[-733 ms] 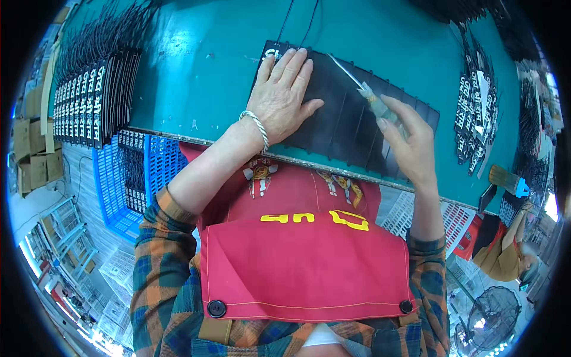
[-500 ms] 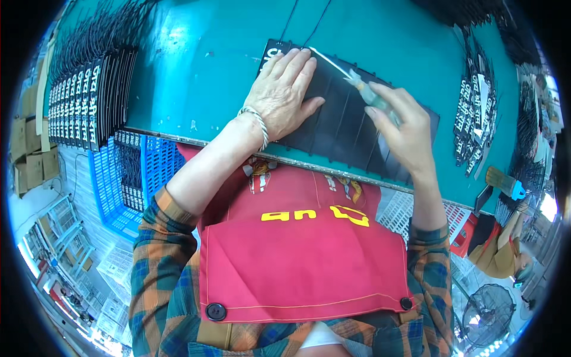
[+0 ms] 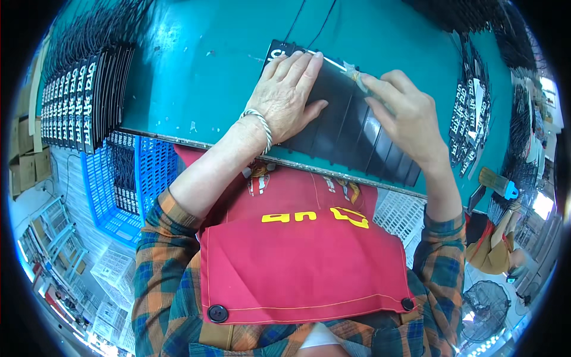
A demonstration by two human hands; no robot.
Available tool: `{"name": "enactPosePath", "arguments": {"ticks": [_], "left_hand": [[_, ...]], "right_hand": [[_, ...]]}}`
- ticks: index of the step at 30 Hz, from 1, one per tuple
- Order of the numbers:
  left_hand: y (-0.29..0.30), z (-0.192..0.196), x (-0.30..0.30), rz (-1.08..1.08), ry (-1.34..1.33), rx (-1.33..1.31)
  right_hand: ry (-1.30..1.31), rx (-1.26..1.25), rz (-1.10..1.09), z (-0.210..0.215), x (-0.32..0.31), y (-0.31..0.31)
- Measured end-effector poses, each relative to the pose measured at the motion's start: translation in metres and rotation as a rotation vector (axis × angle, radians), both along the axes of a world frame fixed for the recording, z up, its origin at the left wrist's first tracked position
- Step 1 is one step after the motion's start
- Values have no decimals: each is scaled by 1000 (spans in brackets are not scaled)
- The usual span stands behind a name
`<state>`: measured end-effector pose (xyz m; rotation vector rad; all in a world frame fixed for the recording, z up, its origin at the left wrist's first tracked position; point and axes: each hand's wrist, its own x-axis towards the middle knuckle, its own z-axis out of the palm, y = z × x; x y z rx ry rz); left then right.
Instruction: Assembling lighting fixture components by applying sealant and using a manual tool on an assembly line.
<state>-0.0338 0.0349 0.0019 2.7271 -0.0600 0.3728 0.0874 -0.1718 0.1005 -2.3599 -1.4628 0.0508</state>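
My left hand lies flat on a row of black flat strips, fingers extended near the row's far left corner. Two thin black wires run away from that corner across the green tabletop. In my right hand is a tool with a thin pale shaft and a handle wrapped in clear material. Its shaft lies along the far edge of the strips, with the tip close to my left fingertips. My right fingers hide part of the handle.
Wired black strips stand in a stack at left, and a looser pile lies at right. A brush rests near the right edge. Below the table are a blue crate holding strips and a white basket. Another person is at lower right.
My right hand has turned slightly, bringing the tool's handle left and farther from me, nearer the strips' far edge. My left hand stays pressed on the strips.
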Motion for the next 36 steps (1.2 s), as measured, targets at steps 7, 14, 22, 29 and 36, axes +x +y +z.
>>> {"name": "enactPosePath", "arguments": {"ticks": [7, 14, 22, 29, 36], "left_hand": [[0, 2, 0, 6, 6, -15], [1, 2, 0, 1, -14, -51], [6, 4, 2, -3, -6, -109], [6, 7, 7, 21, 3, -153], [3, -2, 5, 28, -23, -159]], "right_hand": [[-45, -85, 96, 20, 10, 14], [-15, -176, 120, 39, 14, 29], [-18, -362, 113, 64, 17, 64], [-106, -437, 222, 84, 39, 104], [-54, -507, 143, 79, 24, 109]]}}
